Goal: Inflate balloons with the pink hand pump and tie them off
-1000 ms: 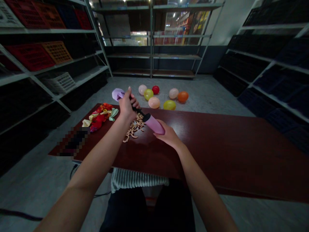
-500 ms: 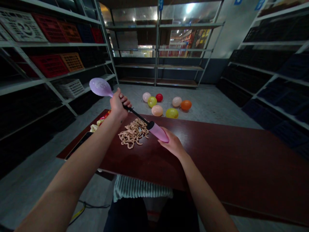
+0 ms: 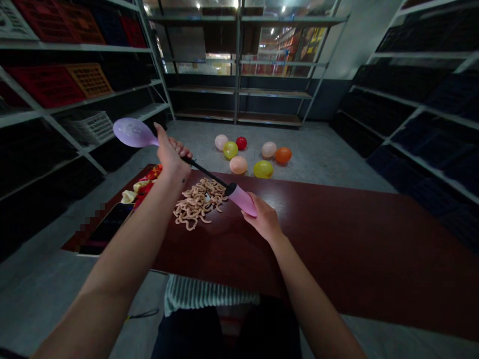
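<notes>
My left hand (image 3: pixel 170 154) is closed around the black end of a balloon pump and the neck of a purple balloon (image 3: pixel 131 132). The balloon is partly filled and points left, beyond my thumb. My right hand (image 3: pixel 265 217) grips the pink barrel of the balloon pump (image 3: pixel 243 199) at its lower end. A thin black rod stretches between the barrel and my left hand, so the pump is pulled out. Below it, a pile of tan, curled, worm-like balloons (image 3: pixel 194 202) lies on the dark brown table (image 3: pixel 337 239).
Left of my forearm lie a dark phone or tablet (image 3: pixel 108 224) and uninflated red and cream balloons (image 3: pixel 140 185). Several inflated balloons, among them an orange balloon (image 3: pixel 283 155), rest on the floor behind the table. Shelves with crates (image 3: pixel 90 80) stand around.
The view has tilted down and shifted right, so things appear farther left. The purple balloon looks slightly larger. Both hands keep their hold on the pump.
</notes>
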The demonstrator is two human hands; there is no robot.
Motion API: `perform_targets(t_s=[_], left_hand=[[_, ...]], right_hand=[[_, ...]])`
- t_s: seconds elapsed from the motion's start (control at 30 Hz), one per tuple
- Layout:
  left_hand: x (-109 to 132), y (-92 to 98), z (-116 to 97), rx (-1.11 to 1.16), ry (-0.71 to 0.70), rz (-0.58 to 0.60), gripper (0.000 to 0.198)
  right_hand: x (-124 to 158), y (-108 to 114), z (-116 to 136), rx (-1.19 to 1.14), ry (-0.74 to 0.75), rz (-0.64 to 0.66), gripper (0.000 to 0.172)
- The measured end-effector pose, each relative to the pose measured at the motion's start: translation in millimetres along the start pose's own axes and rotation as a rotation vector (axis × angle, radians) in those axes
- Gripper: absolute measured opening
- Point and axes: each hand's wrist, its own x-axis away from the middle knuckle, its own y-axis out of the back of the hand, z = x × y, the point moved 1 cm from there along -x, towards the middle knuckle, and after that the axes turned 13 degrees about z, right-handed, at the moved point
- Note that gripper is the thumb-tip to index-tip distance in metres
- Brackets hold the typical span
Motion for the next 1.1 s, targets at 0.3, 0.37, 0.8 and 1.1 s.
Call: perform_targets(t_s=[0.3,0.37,0.8,1.1], left_hand=[[13,-23.2,61,-0.001,0.086,0.092,0.056],[22,-22.8,82,0.010,0.121,0.112,0.054],[48,-1.5,104,0.092,0.183,0.048,0.059],[22,39.9,60,0.121,0.124,-0.103,0.062]], right_hand=[[-1,4,-1,0.084,-0.183,-0.084,0.055],[-2,4,0,0.083,-0.193,-0.094,0.054],[-3,5,1,0.043,-0.149,0.001,0.050],[-2,0,10,0.185,-0.040,0.075,0.051]])
